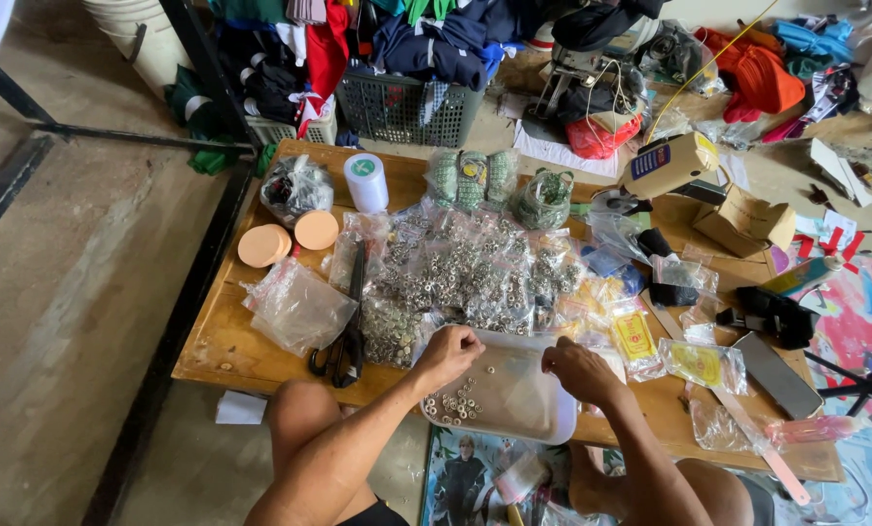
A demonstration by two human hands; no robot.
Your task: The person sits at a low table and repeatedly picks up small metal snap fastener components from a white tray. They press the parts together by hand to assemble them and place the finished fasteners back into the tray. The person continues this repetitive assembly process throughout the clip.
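Sat at a low wooden counter point(223, 343), knees drawn up on either side of a white tray point(525, 394). Left hand point(447, 353) rested over the tray's far left corner, fingers curled narrow as if pinching something too small to make out. Right hand point(579, 370) hovered over the tray's far right edge, fingers bent inward and close together; whether anything sat between them could not be told. A scatter of small metal rings point(455, 406) lay in the tray's near left part, just below the left hand, a few strays further up the tray. Just beyond the tray spread a heap of clear bags of metal fittings point(465, 273). Left of the tray lay black scissors point(343, 343), touching the heap, and further left a crumpled empty plastic bag point(297, 310). Well beyond the tray, toward the far left of the counter, sat two round tan discs point(288, 239) and a white spool point(366, 181). Right of the tray lay yellow-labelled packets point(635, 338).
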